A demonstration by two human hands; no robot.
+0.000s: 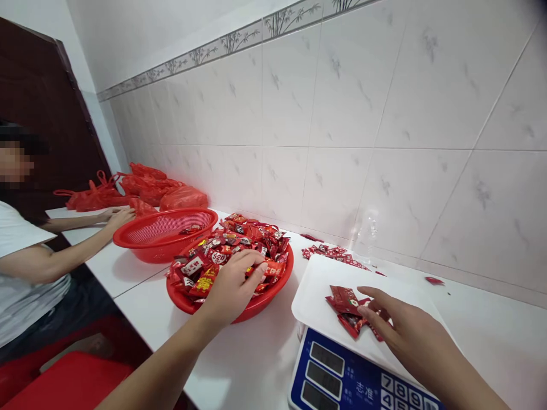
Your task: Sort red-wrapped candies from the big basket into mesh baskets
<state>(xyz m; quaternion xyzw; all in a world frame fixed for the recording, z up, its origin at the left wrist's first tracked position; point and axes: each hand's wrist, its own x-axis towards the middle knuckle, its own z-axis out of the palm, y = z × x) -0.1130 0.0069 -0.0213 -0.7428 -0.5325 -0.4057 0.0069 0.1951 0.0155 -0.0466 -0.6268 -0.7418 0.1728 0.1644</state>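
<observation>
My left hand (235,283) rests over a heap of small red candy packets (217,257) in a round red basket (252,310). Its fingers are bent and apart from the thumb, touching the top packets; I see nothing held in them. On the right, my right hand (399,322) is above the white tray (316,279) of a digital scale (329,370). Thumb and forefinger are spread beside a few red packets (345,300) that lie on the tray. The thumb tip touches them, and the other fingers are partly hidden.
Behind the heaped basket stands another red basket (149,250) with few packets inside. Red plastic bags (158,188) lie at the table's far end, near a seated person (34,267). Behind the scale are small red patterned packets (331,253) and a clear plastic container (366,233) against the tiled wall.
</observation>
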